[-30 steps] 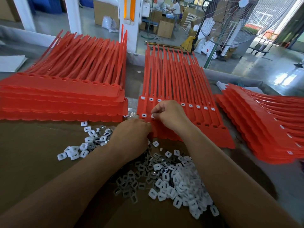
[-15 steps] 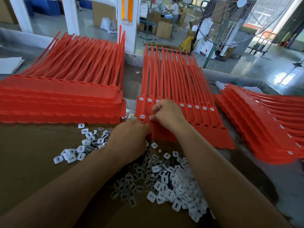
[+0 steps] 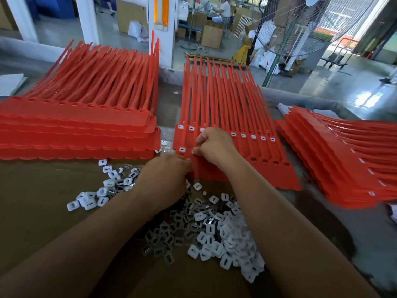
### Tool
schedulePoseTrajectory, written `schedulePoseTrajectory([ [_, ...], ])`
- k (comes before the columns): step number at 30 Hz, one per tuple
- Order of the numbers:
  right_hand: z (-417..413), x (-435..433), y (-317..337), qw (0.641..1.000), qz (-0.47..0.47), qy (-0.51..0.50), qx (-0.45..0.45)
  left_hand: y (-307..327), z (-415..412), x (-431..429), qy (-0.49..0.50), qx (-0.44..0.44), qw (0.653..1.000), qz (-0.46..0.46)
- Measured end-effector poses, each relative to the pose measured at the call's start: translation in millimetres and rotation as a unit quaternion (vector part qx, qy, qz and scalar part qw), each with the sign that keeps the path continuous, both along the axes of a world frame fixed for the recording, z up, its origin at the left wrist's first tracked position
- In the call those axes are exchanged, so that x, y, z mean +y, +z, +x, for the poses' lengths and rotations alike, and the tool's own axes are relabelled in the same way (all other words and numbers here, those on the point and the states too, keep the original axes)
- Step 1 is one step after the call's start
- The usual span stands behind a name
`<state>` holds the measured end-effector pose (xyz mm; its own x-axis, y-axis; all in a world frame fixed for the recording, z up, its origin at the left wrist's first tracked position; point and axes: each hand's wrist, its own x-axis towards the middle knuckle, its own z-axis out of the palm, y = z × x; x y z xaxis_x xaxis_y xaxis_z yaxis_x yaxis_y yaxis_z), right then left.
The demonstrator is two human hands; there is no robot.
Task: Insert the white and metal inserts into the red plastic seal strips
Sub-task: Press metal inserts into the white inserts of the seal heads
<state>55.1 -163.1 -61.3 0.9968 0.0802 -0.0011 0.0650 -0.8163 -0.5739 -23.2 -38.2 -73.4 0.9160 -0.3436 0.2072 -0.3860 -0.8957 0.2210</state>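
- The right hand (image 3: 214,147) rests on the near end of the middle sheet of red seal strips (image 3: 217,117), fingers curled together with the fingertips (image 3: 196,149) pressed down at a slot in the near row; whether an insert is pinched under them cannot be told.
- The left hand (image 3: 165,179) sits just beside it at the sheet's near edge, fingers bunched and closed against the red plastic; what it grips, if anything, is hidden.
- On that sheet, a far row of slots already shows white inserts, and one fitted insert (image 3: 182,149) lies in the near row just left of the right hand's fingertips.
- Loose white and metal inserts (image 3: 217,233) are heaped on the brown table (image 3: 32,201) between the forearms, with a smaller scatter (image 3: 103,190) left of the left wrist.
- A tall stack of red strips (image 3: 75,130) fills the left side, its right edge near the middle sheet, leaving only a narrow gap.
- Another stack (image 3: 343,164) lies to the right, apart from the middle sheet by a bare strip of table.
- The open room is the brown surface at near left.
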Motion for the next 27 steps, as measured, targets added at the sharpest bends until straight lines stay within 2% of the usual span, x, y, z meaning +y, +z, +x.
schedulePoseTrajectory([
  [2, -5, -4, 3, 1.000, 0.015, 0.018, 0.008, 0, 0, 0, -0.002, 0.002, 1.000, -0.002],
  [5, -13, -14, 14, 0.993, 0.066, 0.056, 0.078, 0, 0, 0, -0.001, 0.005, 1.000, -0.008],
  [11, -48, -43, 33, 0.981, 0.039, 0.158, 0.104, 1, -1, -2, 0.005, 0.005, 1.000, -0.005],
  [15, -70, -66, 33, 0.966, 0.033, 0.195, 0.168, 3, 0, -3, 0.010, 0.019, 1.000, 0.004],
  [27, -81, -91, 26, 0.943, 0.067, 0.225, 0.234, 6, 2, -7, 0.022, 0.031, 0.999, 0.008],
])
